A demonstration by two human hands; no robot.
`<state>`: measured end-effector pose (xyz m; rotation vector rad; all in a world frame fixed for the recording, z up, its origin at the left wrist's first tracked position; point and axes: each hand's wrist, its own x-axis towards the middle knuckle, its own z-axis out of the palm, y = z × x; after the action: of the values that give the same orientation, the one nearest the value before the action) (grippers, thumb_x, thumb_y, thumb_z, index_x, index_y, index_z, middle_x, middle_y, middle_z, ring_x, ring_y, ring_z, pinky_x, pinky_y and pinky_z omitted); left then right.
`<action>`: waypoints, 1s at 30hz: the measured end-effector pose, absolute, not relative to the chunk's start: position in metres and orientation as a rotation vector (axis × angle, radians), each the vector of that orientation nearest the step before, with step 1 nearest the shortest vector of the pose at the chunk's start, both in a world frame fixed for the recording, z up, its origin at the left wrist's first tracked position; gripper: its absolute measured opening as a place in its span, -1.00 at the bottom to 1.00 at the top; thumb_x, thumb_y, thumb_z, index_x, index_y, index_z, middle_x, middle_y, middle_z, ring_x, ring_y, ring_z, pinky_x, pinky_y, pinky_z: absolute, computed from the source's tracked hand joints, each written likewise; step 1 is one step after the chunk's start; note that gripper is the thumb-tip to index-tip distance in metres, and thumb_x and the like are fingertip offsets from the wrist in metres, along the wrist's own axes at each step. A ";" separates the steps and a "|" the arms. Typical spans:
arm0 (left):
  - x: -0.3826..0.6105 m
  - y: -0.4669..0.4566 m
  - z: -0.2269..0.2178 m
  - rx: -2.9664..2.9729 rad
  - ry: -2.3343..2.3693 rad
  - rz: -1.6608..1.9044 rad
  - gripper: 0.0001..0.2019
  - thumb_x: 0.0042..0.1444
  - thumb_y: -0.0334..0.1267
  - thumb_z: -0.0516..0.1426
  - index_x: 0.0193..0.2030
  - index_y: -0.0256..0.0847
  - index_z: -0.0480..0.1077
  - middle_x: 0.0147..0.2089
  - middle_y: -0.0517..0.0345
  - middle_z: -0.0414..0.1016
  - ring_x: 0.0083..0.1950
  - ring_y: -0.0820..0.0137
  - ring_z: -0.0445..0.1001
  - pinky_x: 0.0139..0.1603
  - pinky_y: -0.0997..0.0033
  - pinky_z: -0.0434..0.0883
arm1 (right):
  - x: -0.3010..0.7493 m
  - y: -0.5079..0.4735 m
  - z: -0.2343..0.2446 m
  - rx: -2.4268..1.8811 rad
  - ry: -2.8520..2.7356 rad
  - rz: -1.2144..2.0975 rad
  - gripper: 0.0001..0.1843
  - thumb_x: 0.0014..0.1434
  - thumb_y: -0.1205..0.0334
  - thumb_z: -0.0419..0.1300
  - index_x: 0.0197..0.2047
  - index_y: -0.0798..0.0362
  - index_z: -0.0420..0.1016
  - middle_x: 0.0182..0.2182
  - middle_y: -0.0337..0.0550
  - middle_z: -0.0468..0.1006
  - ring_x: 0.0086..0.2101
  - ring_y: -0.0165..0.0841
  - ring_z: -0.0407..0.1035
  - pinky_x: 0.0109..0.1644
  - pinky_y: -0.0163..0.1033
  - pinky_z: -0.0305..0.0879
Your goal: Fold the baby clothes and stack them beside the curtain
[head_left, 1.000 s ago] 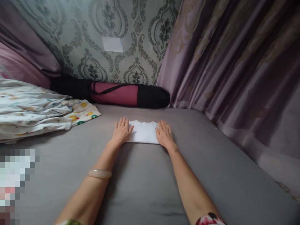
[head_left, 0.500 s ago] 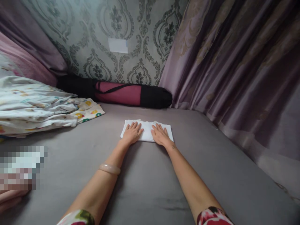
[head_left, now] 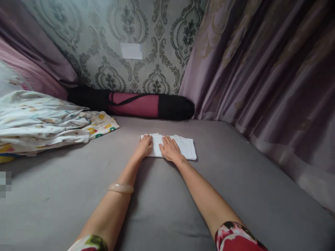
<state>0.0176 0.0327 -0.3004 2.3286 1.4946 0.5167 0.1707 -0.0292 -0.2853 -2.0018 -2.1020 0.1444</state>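
A white folded cloth (head_left: 187,148) lies as a flat rectangle on the grey bed sheet (head_left: 157,195). My right hand (head_left: 170,148) rests palm down on the middle of it, fingers stretched out. At the cloth's left end is my left hand (head_left: 146,145), also palm down, its fingers pointing away from me over the edge. Neither hand grips the cloth. The back edge of the cloth looks slightly uneven. A pale bangle (head_left: 121,188) circles my left forearm.
A long black and pink bag (head_left: 136,105) lies along the patterned wall. Patterned bedding (head_left: 44,120) is heaped at the left. Purple curtains (head_left: 251,80) hang down the right side. A blurred pixel patch covers part of the left edge.
My right hand has slid left from the cloth's right part to its middle. My left hand has shifted slightly left to its end. The pixelated patch at the left has shrunk.
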 end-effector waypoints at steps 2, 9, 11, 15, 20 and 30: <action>0.015 0.040 -0.301 2.239 1.477 0.615 -0.56 0.24 -0.36 -0.13 0.22 -0.32 0.27 0.27 -0.16 0.31 0.30 0.23 0.26 0.29 0.18 0.21 | 0.167 -0.026 -0.278 -2.011 -2.102 0.162 -0.37 0.36 0.09 -0.20 0.35 0.34 0.08 0.34 0.14 0.08 0.33 -0.17 -0.09 0.38 -0.06 -0.28; 0.001 0.052 -0.305 2.050 1.525 0.774 -0.52 0.19 -0.38 -0.11 0.23 -0.35 0.30 0.23 -0.10 0.38 0.26 0.24 0.33 0.30 0.23 0.21 | 0.144 -0.017 -0.294 -1.920 -2.092 0.065 -0.36 0.35 0.10 -0.20 0.36 0.36 0.06 0.35 0.13 0.05 0.33 -0.20 -0.11 0.38 -0.11 -0.32; -0.001 0.051 -0.304 2.023 1.530 0.779 -0.51 0.18 -0.38 -0.11 0.22 -0.35 0.31 0.23 -0.10 0.38 0.27 0.24 0.33 0.30 0.22 0.22 | 0.143 -0.017 -0.299 -1.921 -2.083 0.047 -0.36 0.35 0.10 -0.19 0.36 0.35 0.06 0.35 0.12 0.05 0.33 -0.21 -0.12 0.38 -0.11 -0.33; -0.004 0.051 -0.299 1.937 1.516 0.789 -0.49 0.15 -0.40 -0.11 0.22 -0.42 0.31 0.23 -0.16 0.37 0.27 0.21 0.32 0.29 0.22 0.23 | 0.144 -0.016 -0.291 -1.973 -2.107 0.120 -0.36 0.35 0.12 -0.17 0.36 0.36 0.05 0.35 0.13 0.04 0.33 -0.18 -0.11 0.38 -0.09 -0.30; -0.010 0.053 -0.295 1.805 1.483 0.906 -0.47 0.08 -0.42 -0.08 0.20 -0.38 0.34 0.21 -0.08 0.41 0.23 0.20 0.36 0.27 0.23 0.27 | 0.121 -0.004 -0.271 -1.935 -2.142 0.139 -0.39 0.35 0.16 -0.18 0.34 0.37 0.10 0.34 0.15 0.08 0.33 -0.16 -0.11 0.38 -0.03 -0.32; -0.017 0.058 -0.296 1.720 1.592 1.008 -0.50 0.11 -0.40 -0.11 0.18 -0.41 0.35 0.18 -0.15 0.43 0.21 0.25 0.39 0.27 0.24 0.27 | 0.076 0.006 -0.297 -1.840 -2.166 0.223 -0.34 0.30 0.16 -0.12 0.37 0.35 -0.01 0.38 0.09 -0.05 0.36 -0.20 -0.22 0.40 -0.06 -0.31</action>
<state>-0.0169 0.0580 -0.2958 1.7203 1.5920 1.0077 0.0762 0.0064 -0.2974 -1.8398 -2.1661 0.2226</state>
